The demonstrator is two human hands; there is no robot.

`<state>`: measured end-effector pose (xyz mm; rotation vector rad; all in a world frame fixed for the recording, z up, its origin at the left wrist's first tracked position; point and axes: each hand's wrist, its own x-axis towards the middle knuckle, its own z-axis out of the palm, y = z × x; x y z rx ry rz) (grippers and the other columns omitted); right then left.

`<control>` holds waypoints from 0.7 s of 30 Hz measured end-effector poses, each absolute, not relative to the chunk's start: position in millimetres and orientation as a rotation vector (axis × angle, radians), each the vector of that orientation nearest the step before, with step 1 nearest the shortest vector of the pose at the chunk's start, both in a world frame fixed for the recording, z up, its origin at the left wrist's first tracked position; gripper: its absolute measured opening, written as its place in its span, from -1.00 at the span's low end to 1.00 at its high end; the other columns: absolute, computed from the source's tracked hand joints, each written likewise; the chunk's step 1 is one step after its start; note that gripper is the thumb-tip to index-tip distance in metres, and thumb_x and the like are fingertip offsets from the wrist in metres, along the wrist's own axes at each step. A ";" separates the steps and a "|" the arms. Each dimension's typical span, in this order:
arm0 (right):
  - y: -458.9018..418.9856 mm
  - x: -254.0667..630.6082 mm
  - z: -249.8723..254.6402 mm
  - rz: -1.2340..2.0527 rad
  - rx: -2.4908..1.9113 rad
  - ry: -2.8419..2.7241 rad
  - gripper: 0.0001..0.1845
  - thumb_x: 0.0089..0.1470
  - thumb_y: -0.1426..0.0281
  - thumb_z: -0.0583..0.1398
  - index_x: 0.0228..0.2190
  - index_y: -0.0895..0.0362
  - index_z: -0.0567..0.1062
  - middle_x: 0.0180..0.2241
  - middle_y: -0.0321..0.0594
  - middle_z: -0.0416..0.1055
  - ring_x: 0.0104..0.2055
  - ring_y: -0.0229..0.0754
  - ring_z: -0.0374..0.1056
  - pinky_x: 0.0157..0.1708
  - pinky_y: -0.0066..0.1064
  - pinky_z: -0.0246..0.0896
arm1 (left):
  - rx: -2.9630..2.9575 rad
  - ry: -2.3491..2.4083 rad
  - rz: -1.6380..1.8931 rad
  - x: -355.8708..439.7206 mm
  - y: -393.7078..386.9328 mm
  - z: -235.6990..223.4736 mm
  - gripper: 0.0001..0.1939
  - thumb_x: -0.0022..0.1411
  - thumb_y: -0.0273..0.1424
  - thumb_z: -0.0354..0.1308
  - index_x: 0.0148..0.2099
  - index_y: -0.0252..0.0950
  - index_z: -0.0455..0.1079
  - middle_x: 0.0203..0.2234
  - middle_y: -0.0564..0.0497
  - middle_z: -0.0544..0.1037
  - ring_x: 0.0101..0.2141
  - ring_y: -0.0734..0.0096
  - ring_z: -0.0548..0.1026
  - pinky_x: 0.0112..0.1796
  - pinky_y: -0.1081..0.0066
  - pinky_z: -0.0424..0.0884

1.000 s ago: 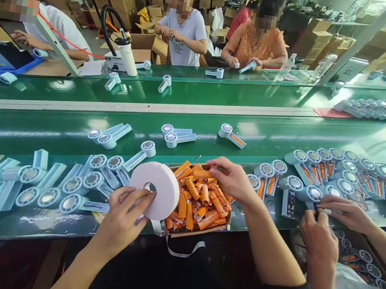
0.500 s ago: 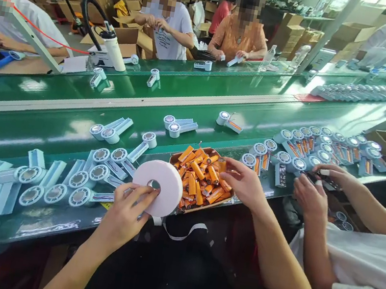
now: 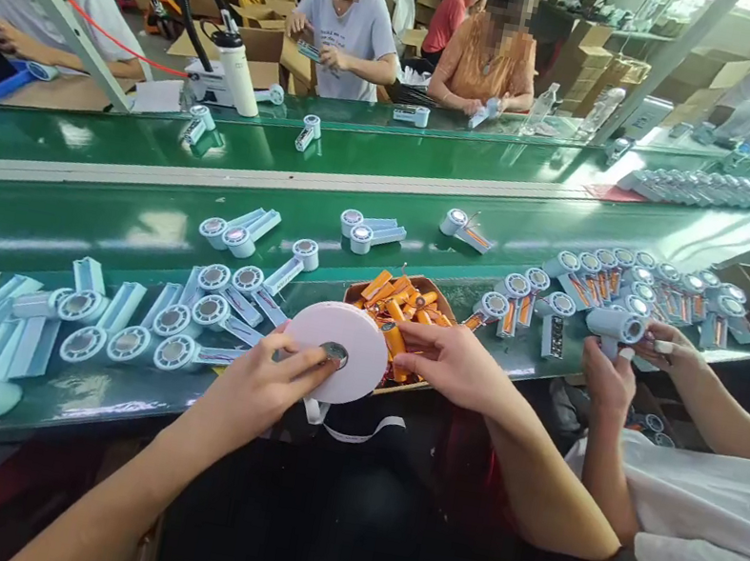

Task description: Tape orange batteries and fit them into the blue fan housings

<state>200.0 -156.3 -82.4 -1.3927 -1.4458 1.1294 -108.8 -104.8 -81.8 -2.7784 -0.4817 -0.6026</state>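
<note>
Our left hand (image 3: 282, 376) clamps the tape roll (image 3: 364, 362); beside it, our right hand's (image 3: 453, 364) fingers pinch a slanting orange battery cell (image 3: 394, 338).

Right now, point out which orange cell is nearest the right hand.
The orange cell between the white roll and the right hand, right at its fingertips; the other visible cells lie farther from them.

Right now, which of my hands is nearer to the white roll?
Left. Your left hand holds the white roll from the left; your right hand is just right of it, by orange cylinders.
</note>
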 end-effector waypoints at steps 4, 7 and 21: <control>-163.1 154.7 -120.1 1.122 -1.178 -0.935 -0.46 -0.11 0.22 0.56 -0.05 0.08 0.70 -0.11 -0.10 0.70 -0.04 0.08 0.65 0.05 -0.02 0.60 | -2.791 -0.641 -0.578 -102.6 -117.3 -83.3 -0.58 0.37 -0.60 0.21 0.21 -0.21 0.53 0.01 0.02 0.65 -0.11 0.20 0.39 0.13 0.15 0.40; -172.9 142.0 -142.6 0.911 -1.050 -0.554 -0.53 -0.03 0.24 0.54 -0.07 0.06 0.68 -0.11 -0.16 0.69 -0.03 -0.04 0.63 0.05 -0.16 0.59 | -2.906 -0.818 -0.577 -88.0 -142.9 -105.1 -0.53 0.36 -0.35 0.33 0.28 -0.27 0.48 -0.07 -0.09 0.63 -0.08 0.15 0.41 0.14 0.06 0.41; -105.6 277.8 -123.8 0.639 -1.077 -0.840 -0.39 0.08 0.12 0.45 0.11 -0.24 0.39 -0.05 -0.29 0.61 -0.05 -0.08 0.62 -0.08 -0.19 0.61 | -3.294 -1.263 -0.068 66.2 73.8 -93.9 -0.48 0.58 -0.13 -0.13 0.04 -0.24 0.63 -0.05 -0.10 0.66 -0.05 0.18 0.55 0.01 0.29 0.44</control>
